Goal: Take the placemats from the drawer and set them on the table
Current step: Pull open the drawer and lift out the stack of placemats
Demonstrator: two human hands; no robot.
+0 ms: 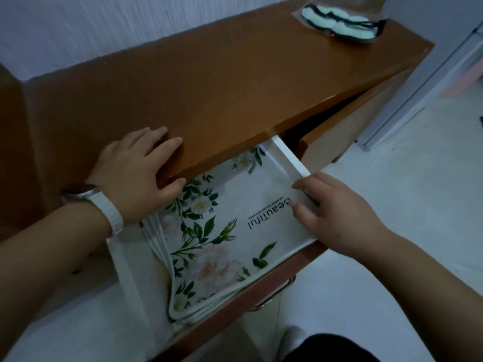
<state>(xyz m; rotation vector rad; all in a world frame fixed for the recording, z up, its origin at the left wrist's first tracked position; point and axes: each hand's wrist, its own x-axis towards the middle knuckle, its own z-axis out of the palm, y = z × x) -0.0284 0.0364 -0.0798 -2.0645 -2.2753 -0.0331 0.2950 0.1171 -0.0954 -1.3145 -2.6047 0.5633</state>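
1. The placemats (222, 231) lie as a flat floral stack inside the open drawer (290, 158), none on the table (209, 87) yet. Several edges fan out at the drawer's left side.
2. The relation that matters: the stack's right edge runs along the drawer's white right wall, and my right hand (337, 212) is right there. Its fingertips (300, 186) lie on that edge and point inward across the drawer. The mats lie straight ahead of those fingers and slightly below.
3. I judge the stack's long axis to run parallel to the drawer front, as the printed word does. A lift from the right edge would then peel along its length.
4. The right hand is plainly nearer. Its fingers are close together and nearly straight. The thumb is hidden beneath the hand, so I cannot tell whether it has a pinch on the mat.
5. My left hand (136, 173) is above the drawer's left side, fingers spread flat on the tabletop, thumb against its front edge, holding nothing. A watch (104, 205) sits on that wrist.
6. Hidden: the stack's rear part runs under the tabletop, so its full depth is unknown, as is the count of mats. A clear packet (339, 22) at the tabletop's far corner, well behind the drawer, is too blurred to identify.
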